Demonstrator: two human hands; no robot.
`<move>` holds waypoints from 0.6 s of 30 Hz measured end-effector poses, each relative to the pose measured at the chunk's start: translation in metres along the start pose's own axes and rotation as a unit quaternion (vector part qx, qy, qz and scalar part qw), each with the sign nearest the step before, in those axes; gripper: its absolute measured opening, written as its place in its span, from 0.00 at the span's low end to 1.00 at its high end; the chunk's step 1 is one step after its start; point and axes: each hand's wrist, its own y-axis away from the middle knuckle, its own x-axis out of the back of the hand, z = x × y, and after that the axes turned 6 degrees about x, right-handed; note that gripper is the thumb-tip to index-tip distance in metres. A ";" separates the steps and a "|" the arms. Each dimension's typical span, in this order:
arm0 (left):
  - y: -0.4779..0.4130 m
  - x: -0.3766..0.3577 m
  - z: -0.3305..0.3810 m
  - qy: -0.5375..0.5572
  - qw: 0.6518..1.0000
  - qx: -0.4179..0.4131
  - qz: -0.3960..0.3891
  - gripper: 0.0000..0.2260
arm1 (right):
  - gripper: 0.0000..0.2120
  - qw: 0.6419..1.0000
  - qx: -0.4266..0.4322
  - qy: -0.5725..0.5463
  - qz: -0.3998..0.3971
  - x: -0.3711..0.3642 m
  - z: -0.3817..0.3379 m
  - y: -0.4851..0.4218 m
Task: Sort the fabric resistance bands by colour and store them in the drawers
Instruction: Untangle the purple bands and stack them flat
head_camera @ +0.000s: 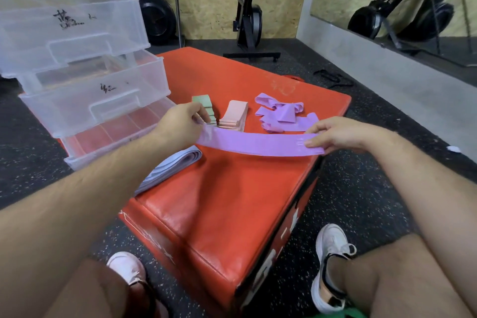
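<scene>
A purple band (258, 143) is stretched flat between my hands just above the red box (232, 188). My left hand (180, 121) pinches its left end and my right hand (338, 134) pinches its right end. Behind it lie a loose heap of purple bands (281, 113), a stack of pink bands (235, 115) and a stack of green bands (205, 107). Folded pale blue bands (170, 168) rest at the box's left edge. Clear plastic drawers (95, 95) stand pulled out at the left, two with handwritten labels.
The red padded box sits on black speckled rubber floor (361, 201). My knees and white shoes (333, 263) flank its near corner. A black exercise machine (250, 20) stands behind, a mirror (400, 2) at the right. A black strap (333, 77) lies on the floor.
</scene>
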 end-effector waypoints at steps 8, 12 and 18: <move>-0.001 -0.034 0.000 -0.109 0.991 -0.033 -0.070 0.09 | 0.12 0.994 -0.031 0.012 0.104 -0.011 0.034 -0.016; -0.006 -0.044 -0.006 -0.145 0.984 -0.041 -0.097 0.09 | 0.05 0.990 0.000 0.066 0.124 -0.015 0.038 -0.022; -0.007 -0.048 -0.009 -0.212 0.969 -0.065 -0.107 0.09 | 0.04 0.981 0.014 0.139 0.133 -0.019 0.041 -0.026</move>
